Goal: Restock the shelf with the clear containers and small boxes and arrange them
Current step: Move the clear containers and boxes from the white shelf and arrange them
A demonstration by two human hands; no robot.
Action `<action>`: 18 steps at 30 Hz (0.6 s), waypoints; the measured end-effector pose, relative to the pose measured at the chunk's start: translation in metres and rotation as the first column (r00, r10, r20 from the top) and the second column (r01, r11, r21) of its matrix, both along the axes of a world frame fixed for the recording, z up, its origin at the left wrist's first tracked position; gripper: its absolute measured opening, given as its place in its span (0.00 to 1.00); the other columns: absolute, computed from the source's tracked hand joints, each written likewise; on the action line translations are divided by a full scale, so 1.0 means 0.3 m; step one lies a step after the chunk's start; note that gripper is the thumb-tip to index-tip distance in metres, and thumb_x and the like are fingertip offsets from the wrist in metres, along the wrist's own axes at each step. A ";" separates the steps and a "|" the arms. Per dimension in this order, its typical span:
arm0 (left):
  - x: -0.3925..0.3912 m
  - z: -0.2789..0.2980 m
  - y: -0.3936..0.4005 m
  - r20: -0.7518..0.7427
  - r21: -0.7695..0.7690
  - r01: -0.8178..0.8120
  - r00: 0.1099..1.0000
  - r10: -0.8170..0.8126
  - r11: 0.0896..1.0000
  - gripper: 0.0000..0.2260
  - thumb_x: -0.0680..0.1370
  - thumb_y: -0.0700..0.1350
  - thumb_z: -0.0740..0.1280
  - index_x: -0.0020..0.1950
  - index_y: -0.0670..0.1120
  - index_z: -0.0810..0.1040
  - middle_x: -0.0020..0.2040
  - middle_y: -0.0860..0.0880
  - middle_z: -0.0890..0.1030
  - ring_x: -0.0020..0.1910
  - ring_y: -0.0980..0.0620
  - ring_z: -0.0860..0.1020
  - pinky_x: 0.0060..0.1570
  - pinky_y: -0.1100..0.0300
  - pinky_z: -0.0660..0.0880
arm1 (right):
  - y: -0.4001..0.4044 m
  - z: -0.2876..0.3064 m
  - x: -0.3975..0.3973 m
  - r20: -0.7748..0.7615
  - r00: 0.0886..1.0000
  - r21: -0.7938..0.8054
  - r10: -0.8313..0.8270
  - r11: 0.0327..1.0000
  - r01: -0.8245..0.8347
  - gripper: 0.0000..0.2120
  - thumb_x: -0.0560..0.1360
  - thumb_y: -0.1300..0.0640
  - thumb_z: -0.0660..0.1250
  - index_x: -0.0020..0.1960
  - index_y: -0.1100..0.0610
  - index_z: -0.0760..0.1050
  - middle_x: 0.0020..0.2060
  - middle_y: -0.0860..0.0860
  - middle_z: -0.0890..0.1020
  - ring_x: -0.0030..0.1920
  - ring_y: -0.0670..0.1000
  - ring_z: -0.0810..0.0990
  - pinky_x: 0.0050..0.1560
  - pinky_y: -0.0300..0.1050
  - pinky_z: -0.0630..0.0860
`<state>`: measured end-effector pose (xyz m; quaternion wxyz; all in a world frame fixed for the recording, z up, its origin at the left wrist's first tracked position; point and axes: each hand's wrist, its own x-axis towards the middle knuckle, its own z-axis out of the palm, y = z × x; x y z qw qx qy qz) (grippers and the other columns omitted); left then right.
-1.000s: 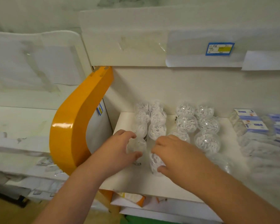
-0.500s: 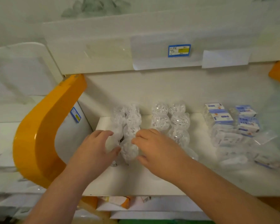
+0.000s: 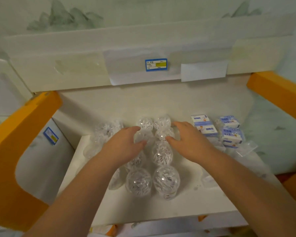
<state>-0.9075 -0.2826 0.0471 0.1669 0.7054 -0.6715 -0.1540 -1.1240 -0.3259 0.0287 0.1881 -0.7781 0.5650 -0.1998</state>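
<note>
Several clear round containers filled with white pieces stand in rows on the white shelf [image 3: 186, 202]. My left hand [image 3: 125, 146] curls around one clear container [image 3: 143, 135] in the second row from the back. My right hand [image 3: 190, 141] cups the clear container beside it [image 3: 162, 134], thumb against its front. Two more containers [image 3: 138, 182] [image 3: 166, 181] stand nearest me, between my forearms. Small blue-and-white boxes [image 3: 205, 125] [image 3: 231, 135] are stacked at the right rear of the shelf.
Orange curved shelf sides rise at the left [image 3: 15, 151] and right [image 3: 277, 93]. A blue and yellow price tag [image 3: 155, 65] hangs on the upper shelf edge. Loose clear wrapping [image 3: 244, 147] lies by the boxes. Another tag [image 3: 50, 135] is on the left panel.
Both hands have left the front containers on the left and moved back and to the right, onto the second-row pair. The camera view has shifted right.
</note>
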 end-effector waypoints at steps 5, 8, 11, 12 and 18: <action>-0.049 -0.012 -0.101 0.007 0.077 -0.028 1.000 0.028 0.997 0.27 0.77 0.50 0.68 0.75 0.52 0.66 0.72 0.48 0.71 0.63 0.49 0.76 0.57 0.58 0.71 | -0.071 -0.044 0.048 0.055 0.998 0.127 -0.023 0.992 0.016 0.28 0.78 0.44 0.65 0.74 0.51 0.64 0.70 0.52 0.72 0.65 0.53 0.74 0.61 0.47 0.70; -0.045 -0.023 -0.122 0.014 0.063 -0.053 0.999 0.052 0.997 0.26 0.76 0.50 0.70 0.73 0.52 0.68 0.70 0.48 0.72 0.59 0.49 0.77 0.54 0.58 0.73 | -0.092 -0.072 0.054 0.111 0.993 0.145 -0.030 0.989 0.013 0.28 0.77 0.43 0.66 0.74 0.50 0.65 0.68 0.51 0.74 0.64 0.52 0.75 0.61 0.47 0.71; -0.034 -0.022 -0.120 0.004 0.064 -0.057 0.998 0.057 0.996 0.27 0.75 0.51 0.71 0.72 0.53 0.67 0.70 0.49 0.71 0.55 0.50 0.77 0.52 0.58 0.73 | -0.095 -0.083 0.047 0.147 0.988 0.155 -0.040 0.988 0.017 0.30 0.76 0.42 0.67 0.74 0.49 0.65 0.68 0.51 0.73 0.65 0.52 0.75 0.64 0.50 0.72; -0.030 -0.021 -0.114 0.010 0.061 -0.054 0.999 0.053 0.997 0.28 0.74 0.52 0.71 0.73 0.53 0.66 0.70 0.49 0.71 0.56 0.51 0.77 0.52 0.58 0.73 | -0.088 -0.079 0.043 0.153 0.987 0.151 -0.045 0.988 0.021 0.31 0.75 0.41 0.67 0.74 0.49 0.64 0.69 0.51 0.73 0.65 0.52 0.75 0.64 0.52 0.73; 0.016 0.001 -0.005 0.061 0.047 -0.005 0.998 0.002 0.999 0.19 0.72 0.59 0.72 0.61 0.56 0.75 0.61 0.55 0.75 0.54 0.56 0.76 0.53 0.59 0.73 | 0.030 -0.041 -0.001 0.117 0.989 -0.013 0.089 0.996 -0.088 0.29 0.74 0.37 0.66 0.72 0.43 0.66 0.69 0.44 0.67 0.66 0.47 0.70 0.63 0.45 0.70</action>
